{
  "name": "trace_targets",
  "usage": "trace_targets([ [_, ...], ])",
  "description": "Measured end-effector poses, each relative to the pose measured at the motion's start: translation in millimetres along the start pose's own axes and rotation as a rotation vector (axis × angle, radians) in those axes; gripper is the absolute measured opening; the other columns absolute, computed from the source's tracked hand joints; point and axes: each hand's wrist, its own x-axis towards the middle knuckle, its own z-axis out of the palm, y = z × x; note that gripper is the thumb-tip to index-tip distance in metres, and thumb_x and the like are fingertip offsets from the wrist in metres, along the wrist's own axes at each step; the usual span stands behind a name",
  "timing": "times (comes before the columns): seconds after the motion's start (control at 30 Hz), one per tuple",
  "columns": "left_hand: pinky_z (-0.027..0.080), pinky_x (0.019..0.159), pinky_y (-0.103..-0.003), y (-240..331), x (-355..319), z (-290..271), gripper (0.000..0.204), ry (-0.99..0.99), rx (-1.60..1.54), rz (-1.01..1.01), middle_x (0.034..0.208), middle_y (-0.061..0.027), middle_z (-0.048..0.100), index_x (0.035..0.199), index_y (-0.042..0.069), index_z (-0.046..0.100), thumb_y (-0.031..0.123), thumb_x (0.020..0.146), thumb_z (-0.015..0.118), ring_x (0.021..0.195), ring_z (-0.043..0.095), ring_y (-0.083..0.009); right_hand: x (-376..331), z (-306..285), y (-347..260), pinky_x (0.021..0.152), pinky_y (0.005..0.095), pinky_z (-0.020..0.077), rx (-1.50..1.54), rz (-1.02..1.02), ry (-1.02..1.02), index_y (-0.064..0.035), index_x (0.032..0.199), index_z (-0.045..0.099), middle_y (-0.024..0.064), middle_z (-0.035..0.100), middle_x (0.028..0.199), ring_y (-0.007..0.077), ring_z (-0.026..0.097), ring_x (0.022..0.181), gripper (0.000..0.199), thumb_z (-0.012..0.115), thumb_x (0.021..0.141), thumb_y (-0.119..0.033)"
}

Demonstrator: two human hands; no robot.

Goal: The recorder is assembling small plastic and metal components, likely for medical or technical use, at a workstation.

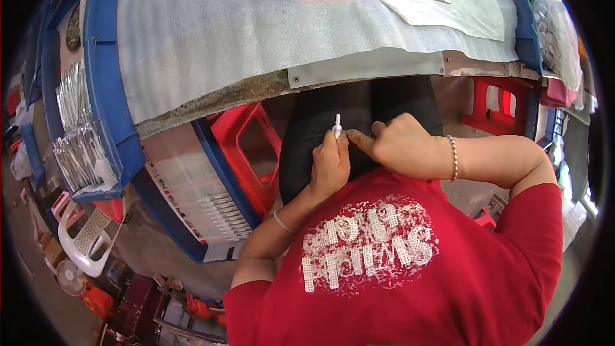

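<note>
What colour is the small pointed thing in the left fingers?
The pointed thing is white; it shows best in the head view.

We take this for a small workshop: a sheet-covered table at twelve o'clock, a blue tray of silvery parts at nine, white pieces laid in rows at eight, with a fan farther out.

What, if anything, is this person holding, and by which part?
The left hand holds a small white tube-like piece by its wider lower part, leaving the narrow tip exposed.
</note>
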Motion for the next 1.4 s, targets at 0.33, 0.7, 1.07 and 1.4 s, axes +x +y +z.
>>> trace_targets([
  [0.33, 0.043, 0.052, -0.045, -7.3, -3.1, 3.6, 0.016, -0.053, 0.120, -0.008, 0.068, -0.0237, 0.056, 0.087, -0.003, 0.050, 0.011, 0.095, 0.048, 0.067, 0.062, -0.0409, -5.3, 11.3, 12.4, 0.045, 0.0277, 0.0450, 0.448, 0.196, 0.101, -0.0067, 0.116, 0.063, 0.0075, 0.059, 0.066, 0.0149, 0.058, 0.055, 0.035, 0.066, 0.082, -0.015],
  [0.7, 0.041, 0.051, -0.052, -4.9, 2.0, -0.7, 0.015, -0.018, 0.001, -0.015, 0.067, -0.0276, 0.055, 0.087, -0.004, 0.046, 0.009, 0.093, 0.048, 0.069, 0.058, -0.0475, 5.4, 3.0, -0.7, 0.047, 0.0309, 0.0476, 0.041, 0.053, -0.023, -0.0031, 0.115, 0.064, 0.0113, 0.060, 0.071, 0.0210, 0.061, 0.055, 0.040, 0.057, 0.077, -0.015],
  [1.07, 0.044, 0.053, -0.049, 2.1, -3.1, 1.5, 0.014, 0.003, -0.076, 0.025, 0.069, -0.0254, 0.057, 0.087, -0.002, 0.051, 0.011, 0.093, 0.049, 0.069, 0.059, -0.0459, -11.6, -16.0, 3.8, 0.066, 0.0379, 0.0508, 0.902, 0.289, 0.196, 0.0015, 0.103, 0.063, 0.0192, 0.065, 0.082, 0.0358, 0.063, 0.073, 0.020, 0.059, 0.086, -0.009],
  [1.4, 0.024, 0.040, -0.018, 11.8, -9.4, -6.9, 0.020, -0.139, -0.474, -0.425, 0.057, 0.0067, 0.036, 0.088, 0.003, 0.051, 0.016, 0.100, 0.044, 0.045, 0.031, -0.0005, 21.6, -139.3, -61.6, 0.063, 0.0364, 0.0447, 1.902, -0.003, -0.012, -0.0014, 0.099, 0.053, 0.0154, 0.052, 0.074, 0.0283, 0.053, 0.067, 0.018, 0.057, 0.082, -0.008],
])
